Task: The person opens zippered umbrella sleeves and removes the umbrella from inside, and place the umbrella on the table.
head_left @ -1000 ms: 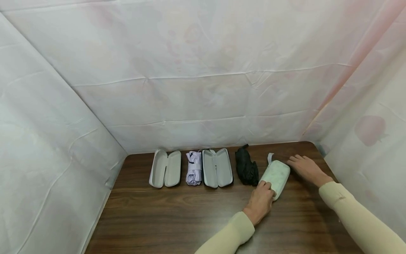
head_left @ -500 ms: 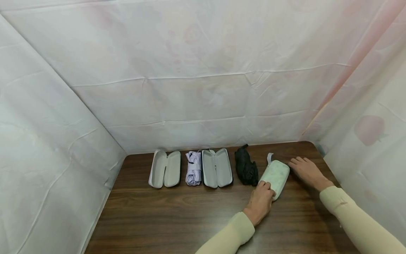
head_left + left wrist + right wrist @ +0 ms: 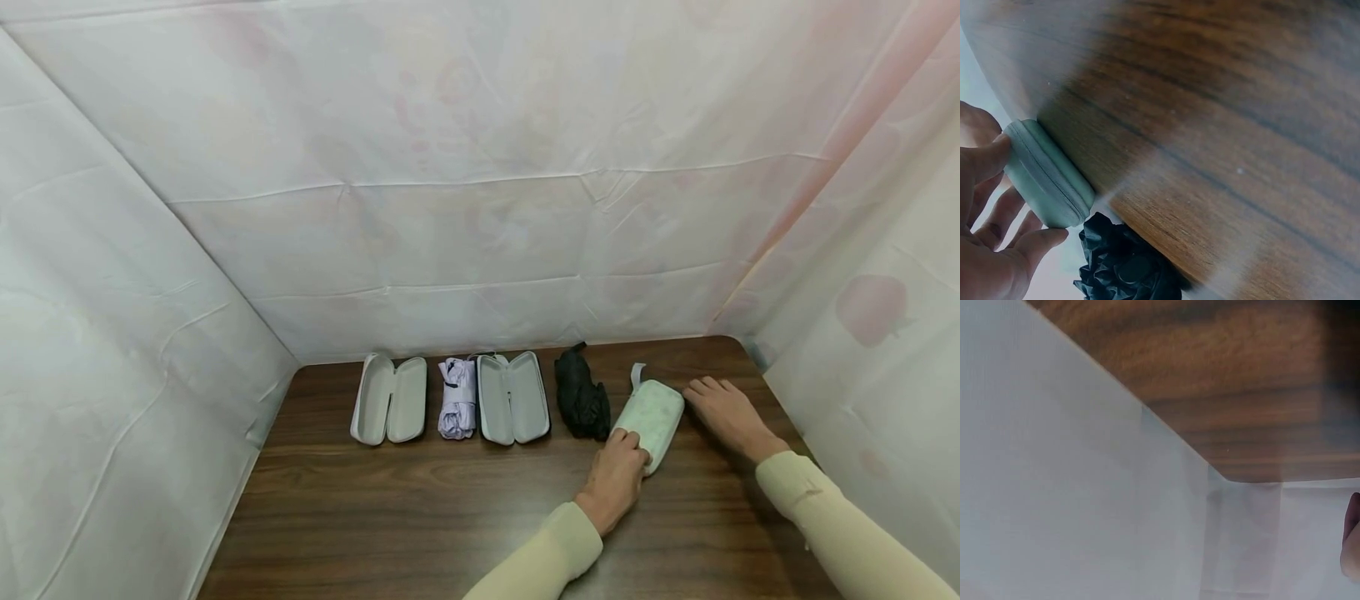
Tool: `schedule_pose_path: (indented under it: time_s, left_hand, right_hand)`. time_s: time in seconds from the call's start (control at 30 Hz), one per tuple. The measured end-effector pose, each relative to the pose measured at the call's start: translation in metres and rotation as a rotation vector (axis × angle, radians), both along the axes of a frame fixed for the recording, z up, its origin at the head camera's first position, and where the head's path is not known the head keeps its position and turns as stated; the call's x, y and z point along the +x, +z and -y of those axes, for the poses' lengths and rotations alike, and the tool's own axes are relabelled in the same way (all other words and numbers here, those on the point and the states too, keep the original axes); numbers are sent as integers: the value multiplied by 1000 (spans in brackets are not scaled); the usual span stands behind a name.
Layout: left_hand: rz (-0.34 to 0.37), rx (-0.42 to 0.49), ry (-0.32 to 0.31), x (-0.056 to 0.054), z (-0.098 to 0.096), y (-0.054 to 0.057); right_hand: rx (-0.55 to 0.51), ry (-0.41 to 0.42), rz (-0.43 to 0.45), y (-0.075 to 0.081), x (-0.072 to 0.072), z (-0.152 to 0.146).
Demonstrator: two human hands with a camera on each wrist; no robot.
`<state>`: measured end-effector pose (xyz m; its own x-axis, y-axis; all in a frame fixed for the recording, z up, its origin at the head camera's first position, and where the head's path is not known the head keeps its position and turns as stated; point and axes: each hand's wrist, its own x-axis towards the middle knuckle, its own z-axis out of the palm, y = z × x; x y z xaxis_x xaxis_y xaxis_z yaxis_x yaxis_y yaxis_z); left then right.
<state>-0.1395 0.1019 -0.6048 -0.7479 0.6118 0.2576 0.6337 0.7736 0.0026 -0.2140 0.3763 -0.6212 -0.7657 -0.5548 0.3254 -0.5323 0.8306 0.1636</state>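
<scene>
A pale mint zippered case point(image 3: 651, 418) lies closed at the right of the table, with a grey strap loop at its far end. My left hand point(image 3: 617, 479) grips its near end; in the left wrist view, thumb and fingers span the case end point(image 3: 1047, 178) where the zipper line runs. My right hand point(image 3: 729, 415) is beside the case's far right side, its fingertips right at the edge; I cannot tell whether they pinch anything. Only a bit of the right hand point(image 3: 1352, 544) shows in the right wrist view. A black folded umbrella point(image 3: 582, 396) lies just left of the case.
Further left along the back of the wooden table point(image 3: 420, 517) are an open grey-lined case point(image 3: 514, 396), a rolled lilac umbrella point(image 3: 458, 400) and another open, pale case point(image 3: 390, 400). White sheeting point(image 3: 480, 233) hangs close behind the table and along both sides.
My right hand has shifted slightly toward me and to the right along the case's edge. The left hand and the case stay almost still.
</scene>
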Motion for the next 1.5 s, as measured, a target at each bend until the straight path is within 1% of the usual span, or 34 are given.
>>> schedule_pose_path:
  time_s: [0.17,0.27,0.47,0.73,0.9,1.07,1.2,1.37,1.5]
  left_hand:
    - [-20,-6,6,1,0,-1]
    - [-34,-1,9,1,0,-2]
    - [-47,15,12,2,-1,-2]
    - [-47,-7,28,2,-4,-2]
    - [-77,-9,33,1,-5,-3]
    - [-111,9,33,2,-6,-4]
    - [-124,14,41,3,-8,-5]
    - [-113,11,53,3,-10,-5]
    - [-41,-45,28,1,-7,1]
  right_hand:
    - [-74,5,-49,-7,5,3]
    - [-101,6,-68,-10,8,4]
    - [-114,3,-76,-11,13,7]
    - [-162,19,-109,-12,17,11]
    - [-190,36,-131,-13,21,14]
    - [-195,48,-129,-15,24,19]
    - [-200,51,-135,-16,26,23]
    - [-196,41,-143,-16,29,28]
    - [-197,34,-139,-17,31,28]
